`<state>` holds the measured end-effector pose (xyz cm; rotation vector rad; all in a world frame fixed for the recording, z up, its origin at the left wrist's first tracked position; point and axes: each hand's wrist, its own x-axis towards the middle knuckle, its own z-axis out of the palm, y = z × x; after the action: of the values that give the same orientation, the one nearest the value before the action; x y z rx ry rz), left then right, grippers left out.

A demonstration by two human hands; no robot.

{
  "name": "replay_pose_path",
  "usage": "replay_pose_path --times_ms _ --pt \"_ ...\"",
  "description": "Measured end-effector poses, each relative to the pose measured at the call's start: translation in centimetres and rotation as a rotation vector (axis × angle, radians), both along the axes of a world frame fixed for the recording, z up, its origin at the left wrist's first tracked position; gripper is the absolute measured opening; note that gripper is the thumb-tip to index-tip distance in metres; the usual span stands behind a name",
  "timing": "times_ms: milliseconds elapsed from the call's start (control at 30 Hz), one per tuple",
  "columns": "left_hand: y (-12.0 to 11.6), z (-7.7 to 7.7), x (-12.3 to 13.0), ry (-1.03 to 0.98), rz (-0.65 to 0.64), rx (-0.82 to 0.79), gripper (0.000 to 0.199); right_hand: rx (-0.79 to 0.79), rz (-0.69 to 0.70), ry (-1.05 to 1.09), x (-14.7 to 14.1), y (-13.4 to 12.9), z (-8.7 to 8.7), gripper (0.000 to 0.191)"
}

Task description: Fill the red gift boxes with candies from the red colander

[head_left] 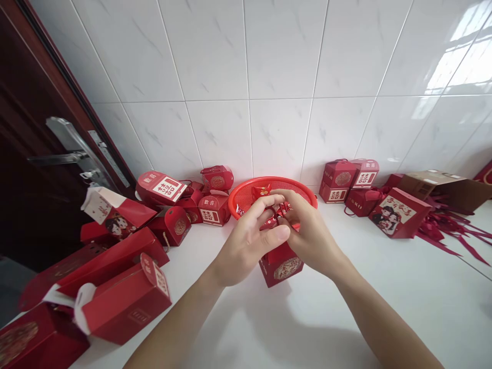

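A small red gift box (282, 267) with a gold emblem stands on the white table in front of me, its top mostly hidden behind my hands. Over it, my left hand (248, 243) and my right hand (303, 228) come together with bent fingers. A thin dark red ribbon (273, 211) loops between their fingertips, and both hands seem closed on it. Just behind is a red plastic basket (277, 182) with red-wrapped candies (263, 191) in it, partly covered by my fingers.
At left, several red gift boxes (126, 302) lie in a pile, some with open flaps. More boxes (338, 179) stand by the tiled wall. Loose red ribbons (453, 225) spill beside a cardboard box (442, 187) at right. A dark door (34, 102) borders the left.
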<state>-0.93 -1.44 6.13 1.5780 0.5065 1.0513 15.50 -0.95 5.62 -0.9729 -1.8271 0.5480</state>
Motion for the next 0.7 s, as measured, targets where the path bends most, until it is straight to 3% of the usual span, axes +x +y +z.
replay_pose_path --times_ms 100,267,400,533,700 --pt "0.0 0.0 0.0 -0.058 -0.049 -0.011 0.05 -0.003 -0.028 0.036 0.5 0.0 0.4 0.046" --pt "0.0 -0.3 0.2 -0.081 -0.056 0.021 0.062 -0.033 0.053 0.007 0.6 -0.7 0.8 0.039" --pt "-0.1 -0.6 0.3 -0.082 -0.095 0.023 0.074 0.057 -0.111 -0.117 -0.5 -0.9 -0.1 0.032" --pt "-0.3 -0.5 0.3 -0.078 -0.112 0.029 0.079 0.171 -0.208 -0.113 -0.8 -0.6 -0.3 0.037" --pt "-0.6 0.2 0.0 -0.018 -0.082 0.005 0.071 0.305 -0.358 -0.043 1.4 -0.1 0.8 0.033"
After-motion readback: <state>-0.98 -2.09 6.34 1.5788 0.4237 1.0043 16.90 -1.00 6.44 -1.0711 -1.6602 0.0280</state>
